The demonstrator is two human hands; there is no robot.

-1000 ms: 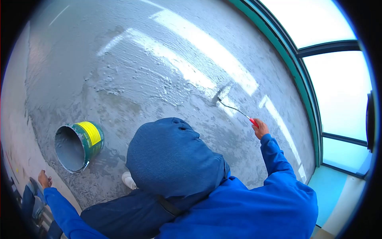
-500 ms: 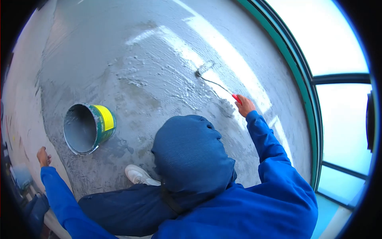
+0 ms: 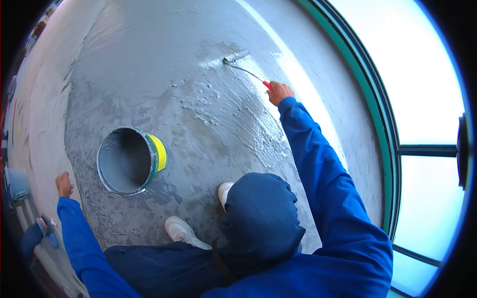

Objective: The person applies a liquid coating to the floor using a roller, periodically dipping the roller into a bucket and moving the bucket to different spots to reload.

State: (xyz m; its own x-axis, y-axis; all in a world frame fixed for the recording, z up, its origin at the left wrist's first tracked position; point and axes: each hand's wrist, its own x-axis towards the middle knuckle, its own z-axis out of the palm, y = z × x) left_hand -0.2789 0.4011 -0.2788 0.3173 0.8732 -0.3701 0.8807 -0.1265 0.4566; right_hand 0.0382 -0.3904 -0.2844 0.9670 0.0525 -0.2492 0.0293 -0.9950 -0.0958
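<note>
My right hand [image 3: 281,93] is closed around the red handle of a paint roller [image 3: 236,58], arm stretched forward. The roller's head lies on the grey floor [image 3: 198,144], at the far end of a wet, textured patch of grey coating [image 3: 238,116]. To the left stands a bucket [image 3: 156,153] with a green and yellow label, its mouth towards me and grey coating smeared inside. My left hand [image 3: 64,185] hangs beside the bucket, apart from it, fingers curled with nothing visible in them.
A green-framed glass wall [image 3: 382,134] curves along the right. My white shoes [image 3: 181,231] stand on the floor near the bucket. At left is a paler floor strip [image 3: 37,119], with another bucket [image 3: 19,184] and part of another person's foot [image 3: 42,226] at the edge.
My right hand has pushed the roller forward and to the left across the floor. My view has shifted, and a second shoe now shows. The left hand stays curled.
</note>
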